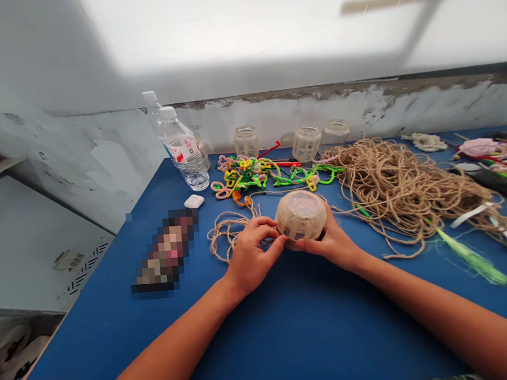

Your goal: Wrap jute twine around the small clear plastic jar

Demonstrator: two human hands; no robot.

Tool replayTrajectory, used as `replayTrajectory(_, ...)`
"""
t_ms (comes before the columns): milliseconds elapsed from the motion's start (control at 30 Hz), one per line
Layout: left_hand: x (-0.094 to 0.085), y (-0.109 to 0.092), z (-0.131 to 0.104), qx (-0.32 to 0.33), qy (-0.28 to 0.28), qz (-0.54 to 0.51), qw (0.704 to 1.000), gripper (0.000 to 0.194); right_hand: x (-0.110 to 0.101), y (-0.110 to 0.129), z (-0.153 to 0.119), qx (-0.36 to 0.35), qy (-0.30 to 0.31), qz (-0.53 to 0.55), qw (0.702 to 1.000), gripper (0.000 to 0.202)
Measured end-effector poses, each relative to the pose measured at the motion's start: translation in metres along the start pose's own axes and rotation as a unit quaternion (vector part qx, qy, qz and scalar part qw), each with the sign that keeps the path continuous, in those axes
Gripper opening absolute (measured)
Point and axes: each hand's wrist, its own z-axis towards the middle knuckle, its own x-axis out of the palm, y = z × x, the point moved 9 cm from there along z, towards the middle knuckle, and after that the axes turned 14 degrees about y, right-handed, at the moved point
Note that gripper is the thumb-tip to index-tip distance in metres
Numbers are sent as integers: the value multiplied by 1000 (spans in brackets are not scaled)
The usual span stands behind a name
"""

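Gripping rough twine-wrapped round jar point(300, 215), both hands

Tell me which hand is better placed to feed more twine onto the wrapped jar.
Left, probably. The left hand has its fingertips at the wrapped jar beside the loose twine loops. The right hand cups the jar from the far side, steadying it, away from those loops.

Table point(291, 339) deep blue. Wrapped jar point(300, 214) pale beige w/ tan twine. Loose twine heap point(394, 190) straw-brown. Pipe cleaners point(256, 175) neon green, yellow, pink, orange (one red strand too). Water bottle point(184, 154) clear, white cap, red & white label. Earbud case point(193, 201) white. Wall grey-white, patchy
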Motion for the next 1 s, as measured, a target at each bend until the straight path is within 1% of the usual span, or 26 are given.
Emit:
replayTrajectory(100,2,2,1,-7,6,-1,1000,15,0,-3,-1,2,2,3,1000,108)
replayTrajectory(300,6,4,3,-1,21,-13,1000,16,-7,-7,-2,12,-15,-29,999,105)
replayTrajectory(400,7,2,3,9,29,-22,999,16,-6,-6,-1,11,-12,-8,1000,105)
replayTrajectory(567,6,1,3,11,30,-8,999,17,-2,-1,0,-4,-3,17,1000,105)
replayTrajectory(733,8,-1,1,19,31,6,999,17,-1,0,-2,-17,-7,-7,1000,107)
replayTrajectory(900,8,-6,-2,34,24,21,999,15,-2,5,-3,-37,-24,-46,998,106)
replayTrajectory(1000,7,-8,-2,36,21,24,999,14,-1,4,-3,-32,-19,-41,998,109)
